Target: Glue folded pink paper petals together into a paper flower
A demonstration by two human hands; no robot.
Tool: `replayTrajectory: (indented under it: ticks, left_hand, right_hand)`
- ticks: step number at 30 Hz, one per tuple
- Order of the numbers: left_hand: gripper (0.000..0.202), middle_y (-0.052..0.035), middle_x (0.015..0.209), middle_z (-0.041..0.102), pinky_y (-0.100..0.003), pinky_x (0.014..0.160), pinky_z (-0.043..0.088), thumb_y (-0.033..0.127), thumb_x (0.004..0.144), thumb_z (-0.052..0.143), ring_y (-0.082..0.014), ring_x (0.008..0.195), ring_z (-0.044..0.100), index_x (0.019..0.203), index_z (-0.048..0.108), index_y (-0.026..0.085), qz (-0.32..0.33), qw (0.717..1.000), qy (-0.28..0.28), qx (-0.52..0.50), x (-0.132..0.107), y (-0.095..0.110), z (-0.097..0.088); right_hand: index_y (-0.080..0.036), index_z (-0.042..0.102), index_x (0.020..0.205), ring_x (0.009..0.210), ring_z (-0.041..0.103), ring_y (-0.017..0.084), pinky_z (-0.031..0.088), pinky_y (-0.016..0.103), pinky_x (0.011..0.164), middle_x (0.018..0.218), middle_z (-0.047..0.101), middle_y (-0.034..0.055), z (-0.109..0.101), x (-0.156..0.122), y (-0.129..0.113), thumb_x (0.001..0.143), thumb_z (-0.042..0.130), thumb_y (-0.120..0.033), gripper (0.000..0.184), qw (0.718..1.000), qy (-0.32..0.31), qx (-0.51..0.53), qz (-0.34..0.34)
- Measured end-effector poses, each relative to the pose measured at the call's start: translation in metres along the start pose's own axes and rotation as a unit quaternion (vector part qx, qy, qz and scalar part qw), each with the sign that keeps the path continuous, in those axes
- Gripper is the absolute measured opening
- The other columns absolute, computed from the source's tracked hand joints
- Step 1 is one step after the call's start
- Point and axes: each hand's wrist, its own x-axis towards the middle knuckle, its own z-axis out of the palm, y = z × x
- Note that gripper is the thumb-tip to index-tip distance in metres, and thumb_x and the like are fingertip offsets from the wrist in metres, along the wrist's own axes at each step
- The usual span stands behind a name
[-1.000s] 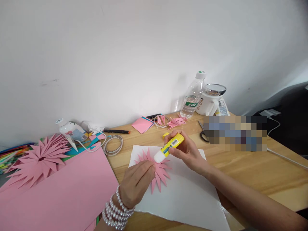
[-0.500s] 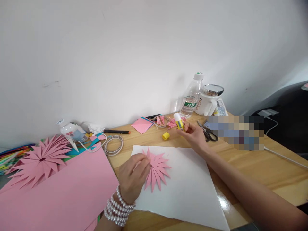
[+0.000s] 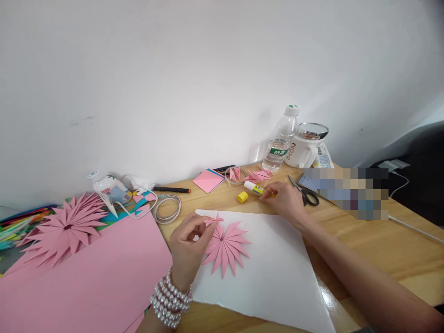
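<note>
Between the thumb and fingers of my left hand [image 3: 189, 243] is a small folded pink paper piece [image 3: 214, 221], pinched just above the pointed pink paper flower [image 3: 228, 249]. That flower lies flat on a white board [image 3: 267, 291]; my hand covers part of its left side. My right hand [image 3: 286, 200] grips the lower end of a yellow glue stick [image 3: 254, 188], which is uncapped and lies low over the table, white end pointing left. Its yellow cap [image 3: 243, 197] rests on the wood just in front of the white end.
Pink sheets [image 3: 100, 282] and stacked paper flowers [image 3: 67, 227] lie at left beside a white bottle [image 3: 113, 188]. Along the wall are a marker [image 3: 172, 189], coiled tape [image 3: 167, 209], a water bottle [image 3: 279, 143] and a mug [image 3: 301, 150]. Scissors [image 3: 308, 196] and a phone [image 3: 312, 182] lie right.
My right hand has lowered the glue stick from upright to nearly flat by the table. My left hand has lifted slightly and turned, with the folded pink piece now showing in its fingertips.
</note>
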Motion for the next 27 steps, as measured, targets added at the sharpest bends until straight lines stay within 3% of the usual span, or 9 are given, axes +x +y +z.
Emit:
replayTrajectory:
  ticks: [6,10,12,14,16,18,22,25,27]
  left_hand:
    - [0.021,0.0065,0.048,0.038,-0.019,0.039,0.026,0.026,0.067,0.066,-0.0054,0.041,0.032,0.054,0.054,0.016,-0.121,0.991,-0.028,-0.042,0.004,0.005,0.0]
    - [0.017,0.0068,0.044,0.039,-0.018,0.037,0.024,0.027,0.066,0.066,-0.0045,0.038,0.032,0.057,0.058,0.015,-0.183,0.979,-0.071,-0.06,0.003,0.008,0.004]
    - [0.018,0.0065,0.043,0.04,-0.018,0.037,0.023,0.028,0.065,0.067,-0.0043,0.038,0.032,0.056,0.059,0.015,-0.203,0.973,-0.094,-0.06,0.003,0.008,0.006]
    - [0.02,0.0064,0.043,0.039,-0.018,0.037,0.023,0.028,0.064,0.067,-0.0043,0.039,0.031,0.055,0.057,0.014,-0.216,0.968,-0.118,-0.055,0.002,0.007,0.007]
    - [0.021,0.0063,0.044,0.038,-0.018,0.038,0.023,0.029,0.064,0.067,-0.0045,0.04,0.03,0.054,0.055,0.014,-0.221,0.965,-0.135,-0.046,0.001,0.006,0.008]
    - [0.021,0.0065,0.045,0.036,-0.018,0.039,0.023,0.027,0.064,0.066,-0.0046,0.042,0.03,0.053,0.053,0.014,-0.218,0.964,-0.148,-0.03,-0.001,0.006,0.008]
    - [0.02,0.0074,0.046,0.031,-0.018,0.041,0.023,0.023,0.065,0.062,-0.0049,0.044,0.027,0.052,0.049,0.015,-0.202,0.961,-0.19,0.025,-0.005,0.01,0.01]
    - [0.023,0.0073,0.047,0.03,-0.019,0.042,0.023,0.022,0.066,0.061,-0.0052,0.044,0.027,0.049,0.046,0.016,-0.175,0.96,-0.209,0.058,-0.005,0.014,0.01]
    - [0.019,0.0068,0.048,0.034,-0.019,0.043,0.026,0.026,0.066,0.062,-0.0061,0.045,0.031,0.054,0.051,0.016,-0.156,0.966,-0.192,0.071,-0.003,0.013,0.008]
  right_hand:
    - [-0.024,0.067,0.062,0.065,0.057,0.02,0.031,0.026,0.051,0.068,0.063,0.0026,-0.016,-0.001,-0.004,0.057,0.071,-0.033,0.011,0.99,-0.076,-0.119,0.021]
    - [-0.022,0.064,0.058,0.067,0.056,0.021,0.032,0.028,0.052,0.071,0.061,0.0039,-0.021,-0.003,-0.008,0.058,0.071,-0.034,0.015,0.989,-0.08,-0.124,-0.003]
    - [-0.021,0.064,0.06,0.073,0.056,0.022,0.035,0.03,0.057,0.079,0.061,0.0054,-0.021,-0.008,-0.015,0.063,0.069,-0.034,0.014,0.996,-0.039,-0.069,-0.048]
    - [-0.021,0.067,0.069,0.077,0.056,0.02,0.038,0.031,0.062,0.085,0.06,0.0059,-0.02,-0.016,-0.026,0.071,0.064,-0.032,0.011,0.991,-0.012,0.065,-0.117]
    - [-0.022,0.068,0.075,0.073,0.055,0.017,0.04,0.029,0.06,0.082,0.059,0.0049,-0.019,-0.029,-0.039,0.077,0.059,-0.033,0.014,0.951,-0.074,0.238,-0.182]
    - [-0.024,0.069,0.079,0.073,0.054,0.016,0.041,0.028,0.062,0.08,0.059,0.0039,-0.018,-0.042,-0.052,0.078,0.059,-0.033,0.013,0.904,-0.133,0.341,-0.222]
    - [-0.025,0.069,0.085,0.075,0.053,0.015,0.042,0.029,0.068,0.082,0.057,0.0032,-0.016,-0.059,-0.065,0.074,0.066,-0.031,0.013,0.871,-0.182,0.394,-0.229]
    - [-0.023,0.069,0.076,0.072,0.052,0.014,0.041,0.029,0.066,0.078,0.056,0.0027,-0.016,-0.06,-0.067,0.075,0.065,-0.031,0.009,0.86,-0.208,0.411,-0.222]
    - [-0.021,0.067,0.07,0.07,0.05,0.014,0.039,0.028,0.063,0.074,0.055,0.0021,-0.016,-0.057,-0.066,0.075,0.065,-0.031,0.012,0.853,-0.212,0.435,-0.196]
